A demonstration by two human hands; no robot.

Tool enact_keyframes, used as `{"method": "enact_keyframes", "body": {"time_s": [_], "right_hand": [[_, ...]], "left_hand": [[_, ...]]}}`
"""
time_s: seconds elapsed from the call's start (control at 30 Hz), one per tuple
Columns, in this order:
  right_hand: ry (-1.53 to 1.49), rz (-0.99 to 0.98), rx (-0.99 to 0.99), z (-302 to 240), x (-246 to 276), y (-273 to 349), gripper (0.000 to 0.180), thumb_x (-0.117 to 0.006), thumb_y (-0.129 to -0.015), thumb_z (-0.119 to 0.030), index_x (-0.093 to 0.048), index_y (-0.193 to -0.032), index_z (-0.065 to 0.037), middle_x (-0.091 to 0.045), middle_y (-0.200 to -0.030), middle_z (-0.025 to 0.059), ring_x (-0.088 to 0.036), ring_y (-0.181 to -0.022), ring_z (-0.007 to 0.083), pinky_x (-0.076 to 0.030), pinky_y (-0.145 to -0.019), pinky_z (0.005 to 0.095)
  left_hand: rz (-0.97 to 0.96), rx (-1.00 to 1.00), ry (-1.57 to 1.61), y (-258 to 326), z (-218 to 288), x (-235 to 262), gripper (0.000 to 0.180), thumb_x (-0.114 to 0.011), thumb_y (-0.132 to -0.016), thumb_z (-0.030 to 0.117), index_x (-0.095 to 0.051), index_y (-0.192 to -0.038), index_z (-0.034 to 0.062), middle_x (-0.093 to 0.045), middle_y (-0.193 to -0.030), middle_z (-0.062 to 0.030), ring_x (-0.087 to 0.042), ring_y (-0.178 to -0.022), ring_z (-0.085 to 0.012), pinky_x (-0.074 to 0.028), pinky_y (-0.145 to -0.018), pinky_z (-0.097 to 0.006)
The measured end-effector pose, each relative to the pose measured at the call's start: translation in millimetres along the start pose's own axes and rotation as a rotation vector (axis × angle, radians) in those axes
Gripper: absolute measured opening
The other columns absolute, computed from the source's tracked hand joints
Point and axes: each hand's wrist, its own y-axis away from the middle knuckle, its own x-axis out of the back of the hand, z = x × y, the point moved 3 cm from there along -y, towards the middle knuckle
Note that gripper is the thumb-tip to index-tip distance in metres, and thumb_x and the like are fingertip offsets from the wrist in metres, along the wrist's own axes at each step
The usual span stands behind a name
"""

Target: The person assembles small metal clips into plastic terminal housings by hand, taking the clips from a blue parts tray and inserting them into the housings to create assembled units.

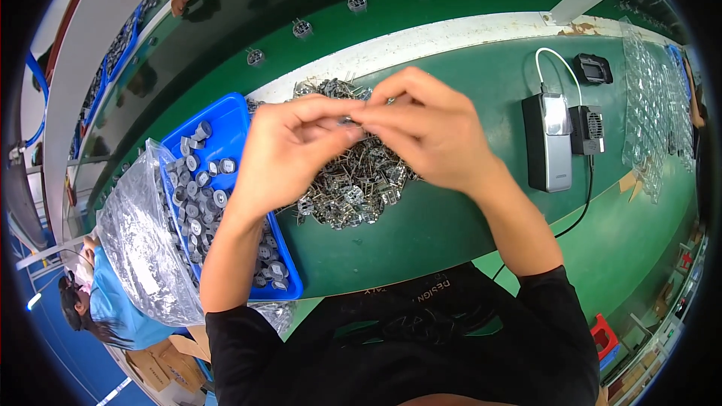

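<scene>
We see a crumpled clear plastic bag lying at the left end of the blue tray, which holds small round grey parts. Beside it a heap of small metal clips sits on the green table. Above that heap our left hand and right hand meet, fingertips pinching one small metal piece between them.
</scene>
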Motion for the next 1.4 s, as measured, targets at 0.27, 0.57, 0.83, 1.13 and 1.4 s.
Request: {"method": "enact_keyframes", "body": {"time_s": [0.27, 0.57, 0.83, 1.13, 1.4], "right_hand": [[0.361, -0.236, -0.41, 46, 32, -6, 0.018, -0.07, -0.083, -0.017, -0.071, -0.095, -0.003, -0.067, -0.084, 0.0119, -0.065, -0.074, 0.0285, -0.051, -0.068, 0.0386], [0.361, -0.422, -0.52, 39, 27, -5, 0.024, -0.063, -0.079, 0.002, -0.068, -0.102, 0.002, -0.063, -0.084, 0.0116, -0.061, -0.07, 0.025, -0.049, -0.069, 0.0365], [0.241, -0.239, -0.371, 46, 24, -6, 0.027, -0.059, -0.078, 0.007, -0.069, -0.103, 0.001, -0.053, -0.082, 0.0057, -0.054, -0.069, 0.0135, -0.044, -0.064, 0.0277], [-0.171, -0.198, -0.5, 44, 13, -2, 0.012, -0.069, -0.081, 0.002, -0.068, -0.093, 0.0, -0.056, -0.083, 0.0013, -0.056, -0.075, 0.0094, -0.045, -0.068, 0.0235], [-0.056, -0.217, -0.437, 34, 13, -5, 0.013, -0.075, -0.08, -0.003, -0.069, -0.091, -0.002, -0.061, -0.078, 0.0018, -0.056, -0.07, 0.0097, -0.045, -0.064, 0.0239]], "left_hand": [[0.583, -0.052, -0.533, -43, -33, 149, 0.027, -0.072, -0.083, 0.016, -0.074, -0.106, 0.0041, -0.074, -0.091, -0.0113, -0.07, -0.087, -0.0185, -0.053, -0.079, -0.03], [0.746, 0.273, -1.138, -46, -96, 226, 0.02, -0.066, -0.084, 0.029, -0.076, -0.099, 0.02, -0.073, -0.101, -0.0099, -0.068, -0.097, -0.0324, -0.053, -0.089, -0.041], [0.581, 0.277, -1.201, 9, -32, 179, 0.025, -0.065, -0.084, 0.025, -0.074, -0.101, 0.0089, -0.073, -0.098, -0.0134, -0.069, -0.095, -0.0327, -0.053, -0.086, -0.041], [0.457, 0.203, -1.301, 61, -34, 135, 0.034, -0.069, -0.069, 0.003, -0.07, -0.103, 0.0074, -0.069, -0.104, -0.0128, -0.063, -0.102, -0.0317, -0.051, -0.088, -0.042], [0.237, 0.218, -1.235, 66, -53, 129, 0.037, -0.072, -0.066, 0.001, -0.068, -0.103, 0.0068, -0.068, -0.096, -0.0119, -0.064, -0.096, -0.03, -0.051, -0.085, -0.04]]}}
